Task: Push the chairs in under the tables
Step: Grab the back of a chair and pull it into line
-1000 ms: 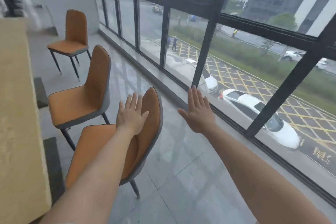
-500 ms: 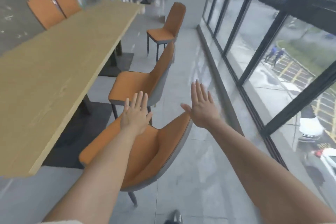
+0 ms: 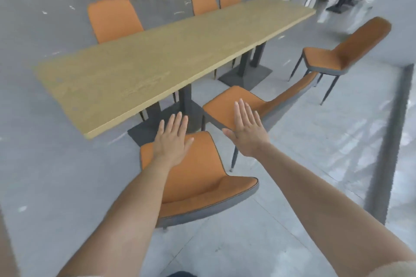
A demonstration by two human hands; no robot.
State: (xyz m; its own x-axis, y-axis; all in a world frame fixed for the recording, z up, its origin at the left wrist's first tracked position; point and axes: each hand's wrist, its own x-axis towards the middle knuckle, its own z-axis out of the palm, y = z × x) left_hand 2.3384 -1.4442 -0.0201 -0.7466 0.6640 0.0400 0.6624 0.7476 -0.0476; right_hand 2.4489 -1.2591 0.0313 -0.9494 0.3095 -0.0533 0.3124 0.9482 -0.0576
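A long wooden table point(image 3: 157, 63) stretches away from me on black pedestal legs. Three orange chairs stand pulled out on my side: the nearest chair point(image 3: 202, 182) right below my arms, a middle chair point(image 3: 227, 105) beyond it, and a far chair point(image 3: 337, 56) at the right. My left hand point(image 3: 172, 139) hovers flat and open above the nearest chair's seat, fingers spread. My right hand point(image 3: 246, 130) is raised flat and open between the nearest and middle chairs. Neither hand grips anything.
Three more orange chairs point(image 3: 114, 20) sit against the table's far side. A dark window frame post point(image 3: 387, 141) runs down the right. Black table bases point(image 3: 245, 76) stand on the glossy grey floor. Other furniture and people's legs show blurred at the back.
My view has swung left from the window to the table, now seen across its width. Both hands stay flat and open, now over the nearest chair's seat.
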